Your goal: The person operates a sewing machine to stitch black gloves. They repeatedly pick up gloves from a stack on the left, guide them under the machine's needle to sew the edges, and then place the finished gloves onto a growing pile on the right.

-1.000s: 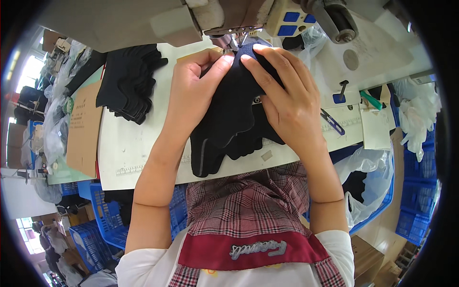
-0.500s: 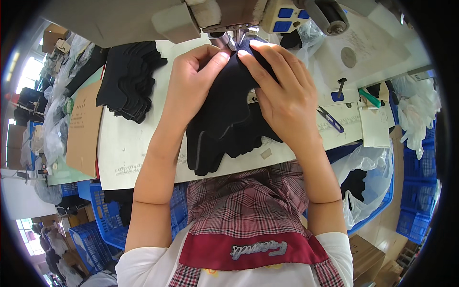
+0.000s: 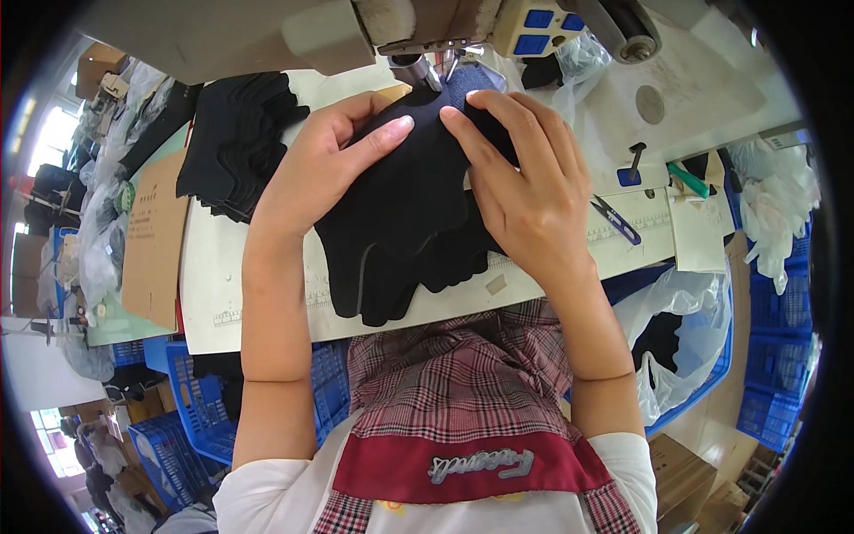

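A black fabric piece (image 3: 391, 196) with wavy edges lies under the sewing machine's presser foot (image 3: 447, 67); a dark blue textured patch (image 3: 463, 84) shows beside the needle area. My left hand (image 3: 334, 156) is closed on its left edge, thumb on top and the other fingers partly hidden behind the cloth. With fingers stretched and slightly apart, my right hand (image 3: 534, 169) presses on the cloth just in front of the foot; its thumb is hidden. More dark cloth hangs toward the table's front edge.
Left of the machine lies a stack of black cut pieces (image 3: 236, 142) beside a cardboard sheet (image 3: 153, 245). Thread snips (image 3: 616, 221) and a green-handled tool (image 3: 689, 181) lie to the right. Below are blue crates (image 3: 209, 405) and a plastic-lined bin (image 3: 676, 347).
My left hand has moved left and toward me, away from the presser foot, drawing the cloth's left side with it. My right hand has shifted slightly toward me.
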A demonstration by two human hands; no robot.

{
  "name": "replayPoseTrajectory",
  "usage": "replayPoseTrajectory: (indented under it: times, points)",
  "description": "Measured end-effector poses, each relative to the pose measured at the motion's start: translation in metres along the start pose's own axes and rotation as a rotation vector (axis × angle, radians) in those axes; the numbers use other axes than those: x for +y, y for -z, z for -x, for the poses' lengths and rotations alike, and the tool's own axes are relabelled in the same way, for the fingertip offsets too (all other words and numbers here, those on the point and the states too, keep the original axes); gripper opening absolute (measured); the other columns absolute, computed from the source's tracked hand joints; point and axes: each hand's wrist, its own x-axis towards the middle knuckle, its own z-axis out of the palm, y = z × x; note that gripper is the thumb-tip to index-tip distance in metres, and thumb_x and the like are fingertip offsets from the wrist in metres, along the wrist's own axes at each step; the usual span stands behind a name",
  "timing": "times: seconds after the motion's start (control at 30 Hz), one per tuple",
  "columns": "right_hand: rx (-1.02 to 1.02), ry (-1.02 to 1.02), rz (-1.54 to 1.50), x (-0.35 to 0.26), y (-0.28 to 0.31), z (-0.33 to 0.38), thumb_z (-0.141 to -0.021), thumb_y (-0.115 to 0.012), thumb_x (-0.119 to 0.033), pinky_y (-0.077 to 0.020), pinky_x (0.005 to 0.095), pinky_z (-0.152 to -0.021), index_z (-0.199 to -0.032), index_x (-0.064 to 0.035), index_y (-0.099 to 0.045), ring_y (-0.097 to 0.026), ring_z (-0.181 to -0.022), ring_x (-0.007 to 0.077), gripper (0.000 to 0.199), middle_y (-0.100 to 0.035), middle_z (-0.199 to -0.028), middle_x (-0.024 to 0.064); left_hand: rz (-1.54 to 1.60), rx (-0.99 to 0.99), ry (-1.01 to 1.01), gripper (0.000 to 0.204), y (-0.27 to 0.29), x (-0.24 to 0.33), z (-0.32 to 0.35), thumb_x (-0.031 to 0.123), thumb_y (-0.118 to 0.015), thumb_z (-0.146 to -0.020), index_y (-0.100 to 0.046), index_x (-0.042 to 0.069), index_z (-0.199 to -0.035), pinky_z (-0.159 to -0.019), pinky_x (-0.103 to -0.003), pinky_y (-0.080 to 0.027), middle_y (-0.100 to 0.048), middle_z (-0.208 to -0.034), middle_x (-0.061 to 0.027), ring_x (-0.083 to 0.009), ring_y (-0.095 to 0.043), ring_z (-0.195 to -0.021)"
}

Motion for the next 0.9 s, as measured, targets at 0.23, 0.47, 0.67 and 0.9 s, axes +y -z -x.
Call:
replayPoseTrajectory:
  times: [0.23,0.47,0.67,0.9]
  points:
    - [0.018,0.011,-0.008,0.008,-0.005,0.001,-0.066,-0.067,0.0,-0.0516,0.0412,-0.086,-0.111,-0.0041,-0.071,-0.061,-0.102,0.0299,0.045,-0.062,-0.113,0.0106,0.063,0.098,0.024,0.029,-0.016,0.004,0.002,0.026,-0.065,-0.097,-0.066,0.001,-0.111,-0.078,-0.019,-0.048,-0.068,-0.094,0.0008,-0.0044,-0.062,-0.083]
    - [-0.01,0.007,-0.045,0.009,-0.002,0.0,-0.061,-0.065,0.0,-0.0512,0.0423,-0.087,-0.111,-0.003,-0.071,-0.06,-0.105,0.0302,0.05,-0.062,-0.114,0.0109,0.179,0.166,-0.002,0.031,-0.029,-0.002,0.002,0.027,-0.065,-0.097,-0.064,-0.001,-0.112,-0.08,-0.02,-0.049,-0.068,-0.096,-0.0015,-0.0048,-0.061,-0.084]
    - [-0.009,0.035,-0.049,0.002,0.002,0.004,-0.061,-0.066,-0.002,-0.0514,0.044,-0.087,-0.108,-0.0029,-0.072,-0.06,-0.105,0.0305,0.048,-0.062,-0.114,0.011,0.198,0.189,-0.009,0.031,-0.034,-0.005,0.004,0.026,-0.064,-0.098,-0.062,-0.002,-0.112,-0.081,-0.021,-0.049,-0.068,-0.097,-0.0017,-0.0052,-0.062,-0.085]
    - [0.023,0.078,-0.053,0.006,0.002,0.006,-0.061,-0.066,-0.002,-0.052,0.0423,-0.086,-0.106,-0.0049,-0.073,-0.061,-0.102,0.0297,0.046,-0.064,-0.11,0.0096,0.167,0.253,0.027,0.028,-0.038,-0.01,0.006,0.024,-0.06,-0.101,-0.063,-0.002,-0.111,-0.073,-0.021,-0.048,-0.066,-0.093,-0.0003,-0.0038,-0.059,-0.082]
